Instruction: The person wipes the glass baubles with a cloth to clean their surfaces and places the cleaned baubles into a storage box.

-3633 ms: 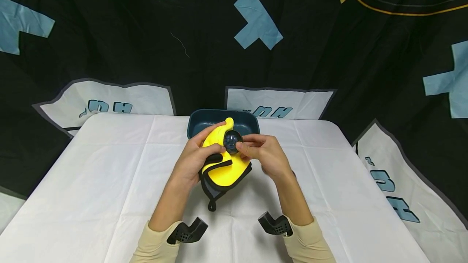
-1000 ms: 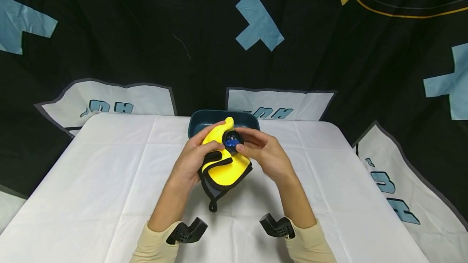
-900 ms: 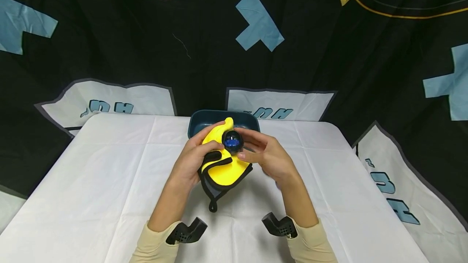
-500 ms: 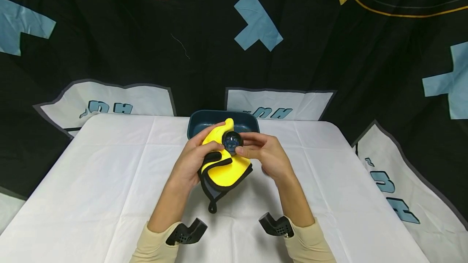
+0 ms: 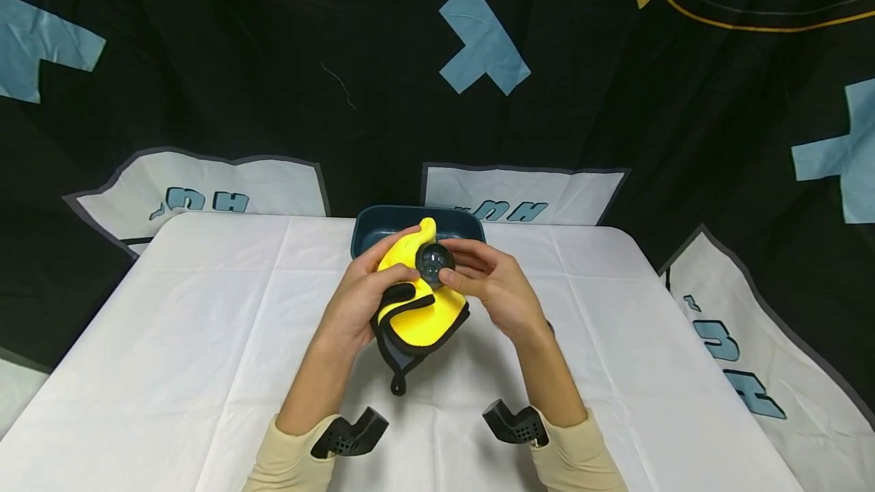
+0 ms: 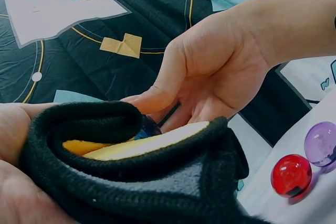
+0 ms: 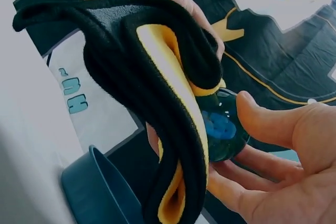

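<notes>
A yellow cloth [image 5: 420,325] with a black edge and a grey underside is folded in my left hand [image 5: 365,294], which grips it between thumb and fingers. Against its yellow face sits a dark, see-through glass ball [image 5: 434,263]. My right hand [image 5: 495,287] pinches this ball from the right, thumb in front and fingers behind. In the right wrist view the ball [image 7: 223,129] shows a blue patch inside, and the right thumb touches its side. The cloth [image 6: 136,182] hides most of the ball in the left wrist view.
Behind the hands stands a dark teal tray [image 5: 369,226] on the white-covered table [image 5: 205,340]. A red glass ball [image 6: 291,176] and a purple one [image 6: 321,144] lie on the table. The right hand and forearm mostly hide them in the head view.
The ball has turned in place against the cloth; blue shown about a second ago has left the head view. My right thumb briefly came off the ball and touches it again. The left hand stays still.
</notes>
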{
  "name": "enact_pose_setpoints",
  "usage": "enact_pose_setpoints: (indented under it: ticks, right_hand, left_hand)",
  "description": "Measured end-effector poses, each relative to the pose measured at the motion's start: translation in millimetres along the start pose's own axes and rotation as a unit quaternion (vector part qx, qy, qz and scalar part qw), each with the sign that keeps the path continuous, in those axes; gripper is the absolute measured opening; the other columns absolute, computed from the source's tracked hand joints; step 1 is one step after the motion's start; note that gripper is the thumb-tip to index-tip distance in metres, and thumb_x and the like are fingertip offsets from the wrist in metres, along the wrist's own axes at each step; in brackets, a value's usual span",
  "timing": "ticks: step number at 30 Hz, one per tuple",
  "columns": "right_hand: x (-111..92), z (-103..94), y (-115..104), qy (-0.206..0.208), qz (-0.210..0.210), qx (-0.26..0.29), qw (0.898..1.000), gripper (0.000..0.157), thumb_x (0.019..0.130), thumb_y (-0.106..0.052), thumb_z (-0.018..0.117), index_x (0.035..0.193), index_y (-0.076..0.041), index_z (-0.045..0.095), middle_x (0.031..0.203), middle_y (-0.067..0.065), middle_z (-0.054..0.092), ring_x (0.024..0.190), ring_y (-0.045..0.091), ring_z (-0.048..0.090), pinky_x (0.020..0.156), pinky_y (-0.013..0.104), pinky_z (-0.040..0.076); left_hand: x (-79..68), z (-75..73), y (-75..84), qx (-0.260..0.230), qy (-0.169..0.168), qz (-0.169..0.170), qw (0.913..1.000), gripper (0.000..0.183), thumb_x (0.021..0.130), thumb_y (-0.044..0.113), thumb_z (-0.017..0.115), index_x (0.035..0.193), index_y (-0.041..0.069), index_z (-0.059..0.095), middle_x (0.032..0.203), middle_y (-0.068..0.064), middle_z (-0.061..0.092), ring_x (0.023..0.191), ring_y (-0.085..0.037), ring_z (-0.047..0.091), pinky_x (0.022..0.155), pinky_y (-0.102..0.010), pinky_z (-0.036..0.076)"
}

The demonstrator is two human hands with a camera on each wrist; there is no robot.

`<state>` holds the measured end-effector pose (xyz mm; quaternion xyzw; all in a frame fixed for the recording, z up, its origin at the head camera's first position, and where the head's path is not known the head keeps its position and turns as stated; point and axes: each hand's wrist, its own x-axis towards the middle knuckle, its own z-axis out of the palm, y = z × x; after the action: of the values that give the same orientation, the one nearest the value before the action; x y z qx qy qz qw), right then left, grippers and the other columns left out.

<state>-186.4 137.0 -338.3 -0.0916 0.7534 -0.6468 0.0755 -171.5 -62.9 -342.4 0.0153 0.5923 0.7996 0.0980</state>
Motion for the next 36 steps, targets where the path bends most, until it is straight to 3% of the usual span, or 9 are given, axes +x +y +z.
enact_pose_setpoints:
  ticks: [7,12,21,24,30,33,36]
  right_hand:
    - [-1.0,-3.4,-0.6,-0.004,0.026,-0.013,1.000,0.056,0.081,-0.009,0.082,0.134,-0.020,0.067,0.134,0.001,0.067,0.123,0.022,0.065,0.103,0.036,0.053]
    - [0.7,-1.6,1.3,-0.001,0.013,-0.005,1.000,0.053,0.083,-0.004,0.079,0.134,-0.008,0.066,0.130,0.012,0.069,0.114,0.025,0.070,0.098,0.034,0.056]
    - [3.4,0.0,3.1,0.023,0.043,-0.047,0.998,0.042,0.088,-0.026,0.079,0.120,0.001,0.071,0.110,0.016,0.074,0.089,0.023,0.073,0.091,0.036,0.059]
    - [2.9,1.0,2.3,0.024,0.039,-0.054,0.998,0.044,0.088,-0.027,0.079,0.123,-0.001,0.070,0.113,0.015,0.074,0.095,0.022,0.071,0.092,0.036,0.058]
    - [0.2,3.8,-0.5,0.015,-0.001,-0.015,1.000,0.049,0.089,-0.022,0.079,0.134,-0.011,0.064,0.129,0.011,0.067,0.119,0.023,0.066,0.104,0.034,0.053]
    - [-1.5,2.5,-1.5,0.008,-0.011,-0.015,1.000,0.047,0.088,-0.019,0.078,0.133,-0.011,0.065,0.130,0.011,0.067,0.120,0.025,0.066,0.104,0.035,0.053]
    - [-2.5,0.1,-2.4,0.007,0.007,-0.032,0.999,0.048,0.086,-0.018,0.081,0.132,-0.017,0.067,0.129,0.005,0.069,0.120,0.023,0.066,0.104,0.036,0.053]
  left_hand:
    - [0.2,-0.1,0.3,0.010,0.005,-0.004,0.9999,0.058,0.088,0.006,0.065,0.140,0.030,0.060,0.146,0.001,0.049,0.130,-0.025,0.053,0.101,-0.035,0.055]
    - [-0.3,-0.9,0.2,0.013,0.000,-0.002,0.9999,0.058,0.088,0.005,0.064,0.141,0.030,0.060,0.146,0.001,0.049,0.129,-0.025,0.053,0.100,-0.033,0.055]
    - [-1.3,-1.2,1.7,0.014,-0.004,0.000,0.9999,0.057,0.089,0.006,0.064,0.140,0.030,0.061,0.146,0.002,0.049,0.128,-0.025,0.053,0.098,-0.031,0.056]
    - [-1.1,-1.0,1.6,0.006,-0.005,-0.001,1.0000,0.057,0.088,0.005,0.064,0.139,0.030,0.061,0.146,0.002,0.049,0.128,-0.025,0.053,0.099,-0.031,0.055]
    - [-0.3,-1.5,1.2,-0.006,-0.001,-0.002,1.0000,0.056,0.089,0.005,0.064,0.139,0.029,0.062,0.145,0.001,0.050,0.127,-0.025,0.055,0.099,-0.032,0.056]
    - [0.2,-1.5,0.6,0.000,-0.001,-0.004,1.0000,0.055,0.089,0.006,0.064,0.139,0.029,0.061,0.146,0.001,0.049,0.127,-0.025,0.055,0.099,-0.032,0.056]
    - [0.7,-1.1,0.2,0.006,-0.001,-0.004,1.0000,0.056,0.089,0.006,0.064,0.140,0.029,0.061,0.146,0.000,0.049,0.126,-0.026,0.055,0.098,-0.033,0.056]
